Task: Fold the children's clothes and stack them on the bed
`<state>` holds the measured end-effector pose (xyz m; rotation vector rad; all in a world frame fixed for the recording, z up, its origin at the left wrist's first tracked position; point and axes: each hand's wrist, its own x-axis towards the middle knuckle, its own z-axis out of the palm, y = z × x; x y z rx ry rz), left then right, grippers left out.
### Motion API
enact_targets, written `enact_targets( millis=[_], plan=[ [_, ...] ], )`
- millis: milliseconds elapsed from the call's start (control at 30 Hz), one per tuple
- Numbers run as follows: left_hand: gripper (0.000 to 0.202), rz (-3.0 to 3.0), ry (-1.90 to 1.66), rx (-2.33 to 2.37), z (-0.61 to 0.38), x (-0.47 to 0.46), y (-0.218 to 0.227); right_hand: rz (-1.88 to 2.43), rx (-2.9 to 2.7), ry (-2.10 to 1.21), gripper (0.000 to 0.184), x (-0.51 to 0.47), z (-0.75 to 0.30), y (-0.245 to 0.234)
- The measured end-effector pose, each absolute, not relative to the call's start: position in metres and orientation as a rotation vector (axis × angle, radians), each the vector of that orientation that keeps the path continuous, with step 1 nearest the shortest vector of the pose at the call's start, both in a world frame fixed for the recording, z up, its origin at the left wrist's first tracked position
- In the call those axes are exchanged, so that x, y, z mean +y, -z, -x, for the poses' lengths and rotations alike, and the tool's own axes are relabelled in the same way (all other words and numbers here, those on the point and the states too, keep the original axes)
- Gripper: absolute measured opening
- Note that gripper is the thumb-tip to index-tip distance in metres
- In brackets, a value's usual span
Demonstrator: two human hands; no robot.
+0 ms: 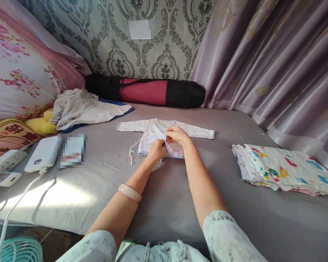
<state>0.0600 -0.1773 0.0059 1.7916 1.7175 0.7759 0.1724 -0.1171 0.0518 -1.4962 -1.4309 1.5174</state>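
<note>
A small white baby shirt (153,131) with light blue trim lies spread on the grey sheet, both sleeves stretched out sideways. My right hand (177,135) pinches the blue-edged front flap and holds it up off the shirt. Just to its left, my left hand (157,149) is closed at the same flap's edge; its fingertips are partly hidden. White tie strings (131,153) trail from the shirt's left side, and more loose string shows under my left wrist.
Folded patterned cloths (287,169) are stacked at the right. To the left lie a white power bank (42,154), a power strip (9,163), a blurred packet (71,151) and a crumpled garment (82,109). A black and red roll bag (144,91) rests against the wall.
</note>
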Motion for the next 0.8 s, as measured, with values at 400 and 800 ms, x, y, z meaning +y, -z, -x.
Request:
enact_targets(
  millis=[400,800],
  plan=[
    [0.031,-1.593,-0.772,1.802,-0.036,-0.183,-0.024,1.589,-1.616,-1.534,0.016,-0.116,-0.171,-0.036],
    [0.02,-1.41,-0.448,2.213,0.04,-0.187,-0.033,1.924,-2.132,-0.546,0.015,-0.056,-0.161,-0.043]
  ],
)
